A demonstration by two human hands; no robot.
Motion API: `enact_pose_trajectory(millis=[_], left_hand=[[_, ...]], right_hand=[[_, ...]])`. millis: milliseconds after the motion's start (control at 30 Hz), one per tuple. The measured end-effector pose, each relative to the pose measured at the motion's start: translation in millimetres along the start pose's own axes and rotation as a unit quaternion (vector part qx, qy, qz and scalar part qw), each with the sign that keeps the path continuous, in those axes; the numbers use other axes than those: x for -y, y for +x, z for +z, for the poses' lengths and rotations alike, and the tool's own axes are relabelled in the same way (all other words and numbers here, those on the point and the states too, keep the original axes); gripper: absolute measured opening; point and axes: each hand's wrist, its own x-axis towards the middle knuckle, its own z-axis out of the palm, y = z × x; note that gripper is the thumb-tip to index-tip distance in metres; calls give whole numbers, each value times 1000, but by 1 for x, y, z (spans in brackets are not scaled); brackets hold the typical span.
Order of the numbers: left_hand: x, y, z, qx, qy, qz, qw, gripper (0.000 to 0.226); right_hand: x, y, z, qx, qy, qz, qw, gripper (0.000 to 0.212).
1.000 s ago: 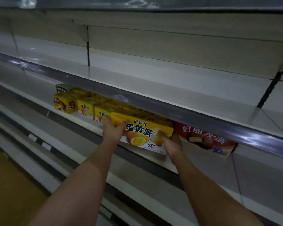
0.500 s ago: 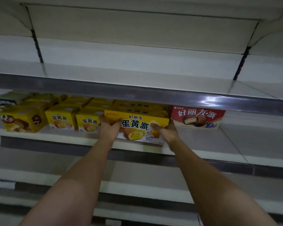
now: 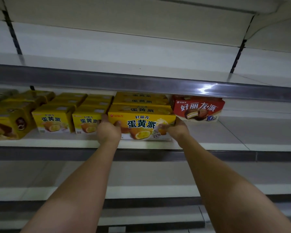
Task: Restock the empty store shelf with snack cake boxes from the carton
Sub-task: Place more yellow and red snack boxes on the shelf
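Observation:
A wide yellow snack cake box stands at the front of the white shelf, with more yellow boxes of the same kind lined up behind it. My left hand grips its left end, thumb on the front face. My right hand grips its right end, thumb across the lower right corner. The carton is out of view.
Smaller yellow boxes stand in rows to the left, with a chocolate roll box at the far left. A red pie box stands to the right. A grey shelf rail overhangs the boxes. Bare shelves run above and below.
The view has swung level with the shelf and come closer. Both hands stay on the ends of the wide yellow box, which now sits squarer against the row behind it.

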Motion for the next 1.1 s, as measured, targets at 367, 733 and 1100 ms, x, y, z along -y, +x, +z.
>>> enact_pose_trajectory(millis=[367,733,1100], left_hand=[[-12,-10,14,-22,-54,-1,998,55],[-12,-11,14,-6,-60,0,998,56],[-14,-14,13,-15,-64,-28,997,38]], right_hand=[[1,11,13,-57,-1,9,998,59],[-3,4,21,-94,7,17,995,47],[5,-18,-4,-49,-335,-23,941,56]])
